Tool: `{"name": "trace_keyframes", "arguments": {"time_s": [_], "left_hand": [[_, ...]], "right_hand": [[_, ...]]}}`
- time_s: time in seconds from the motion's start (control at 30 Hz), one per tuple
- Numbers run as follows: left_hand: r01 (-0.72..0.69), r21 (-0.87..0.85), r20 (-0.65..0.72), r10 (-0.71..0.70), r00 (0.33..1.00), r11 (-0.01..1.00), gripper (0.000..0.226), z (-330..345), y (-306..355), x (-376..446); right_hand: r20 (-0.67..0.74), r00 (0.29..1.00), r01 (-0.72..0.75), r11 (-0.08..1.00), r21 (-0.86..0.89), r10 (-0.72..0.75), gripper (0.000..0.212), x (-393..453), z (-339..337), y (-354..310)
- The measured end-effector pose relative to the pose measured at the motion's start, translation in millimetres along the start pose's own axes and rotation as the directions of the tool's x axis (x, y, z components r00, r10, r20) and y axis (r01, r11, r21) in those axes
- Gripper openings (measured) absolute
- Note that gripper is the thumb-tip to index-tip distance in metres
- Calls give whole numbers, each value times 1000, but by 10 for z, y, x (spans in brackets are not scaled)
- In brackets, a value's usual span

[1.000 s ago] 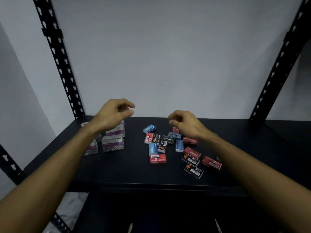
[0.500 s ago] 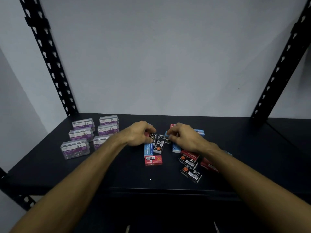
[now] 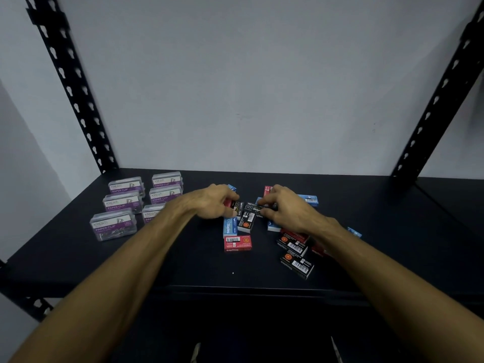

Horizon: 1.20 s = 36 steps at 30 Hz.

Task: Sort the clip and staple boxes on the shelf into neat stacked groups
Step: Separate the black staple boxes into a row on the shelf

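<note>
Staple boxes lie in a loose scatter on the black shelf (image 3: 78, 263), and both hands are down among them at the far middle of the heap. The left hand (image 3: 213, 203) has its fingers (image 3: 230, 211) curled round a small box with a red end (image 3: 228, 203), thumb pinching at the near side. The right hand (image 3: 288, 208) curls its fingers onto a black staple box (image 3: 253, 208) that sits directly between the two hands; whether it is truly gripped or only touched I cannot tell. That black box runs roughly left to right, and a second black one (image 3: 246, 222) lies just nearer than the fingertips, long axis pointing toward the person. Judging by reach, either hand could take it, the right slightly nearer.

Counting what shows: about four blue boxes, one (image 3: 230, 227) just near of the left fingers; roughly four red, one (image 3: 237, 243) nearer still; about four black, two (image 3: 296, 265) near of the right wrist. Some are hidden under the hands.

Six clear paper clip boxes (image 3: 113, 224) stand well to the left of the left hand, in two rows, apparently already grouped.
</note>
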State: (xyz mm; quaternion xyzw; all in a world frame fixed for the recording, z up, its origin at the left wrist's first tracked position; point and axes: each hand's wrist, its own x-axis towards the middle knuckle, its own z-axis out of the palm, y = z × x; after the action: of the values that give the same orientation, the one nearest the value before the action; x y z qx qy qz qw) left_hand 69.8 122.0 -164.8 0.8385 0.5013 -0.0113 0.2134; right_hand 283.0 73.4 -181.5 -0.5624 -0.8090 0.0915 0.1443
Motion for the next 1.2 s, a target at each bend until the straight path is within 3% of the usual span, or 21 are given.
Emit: {"name": "trace_keyframes", "arguments": {"time_s": [0.13, 0.37, 0.53, 0.9, 1.0, 1.13, 1.2], "left_hand": [[-16, -61, -13, 15, 1000, 998, 45, -8, -41, 17], [-54, -370, -95, 20, 995, 927, 40, 74, -64, -40], [-92, -398, -174, 23, 984, 913, 37, 99, -32, -78], [-125, -412, -308, -9, 951, 903, 13, 97, -12, -29], [-140, -429, -309, 1, 951, 892, 16, 62, -34, -13], [-167, -459, -280, 36, 959, 873, 41, 44, -41, 6], [-154, -447, -264, 34, 964, 881, 39, 78, -36, 18]], "right_hand": [[-4, 1000, -5, 1000, -2, 5, 30, -21, -14, -32], [-20, 998, -63, 998, -24, 63, 31, 6, 48, -16], [-97, 993, -56, 992, 114, 67, 13, -17, 98, -15], [-105, 989, -78, 977, 196, 100, 20, -55, 120, 110], [-89, 991, -85, 978, 190, 103, 20, -58, 112, 136], [-93, 990, -89, 976, 197, 109, 20, -65, 117, 149], [-106, 988, -90, 977, 194, 112, 18, -72, 112, 148]]}}
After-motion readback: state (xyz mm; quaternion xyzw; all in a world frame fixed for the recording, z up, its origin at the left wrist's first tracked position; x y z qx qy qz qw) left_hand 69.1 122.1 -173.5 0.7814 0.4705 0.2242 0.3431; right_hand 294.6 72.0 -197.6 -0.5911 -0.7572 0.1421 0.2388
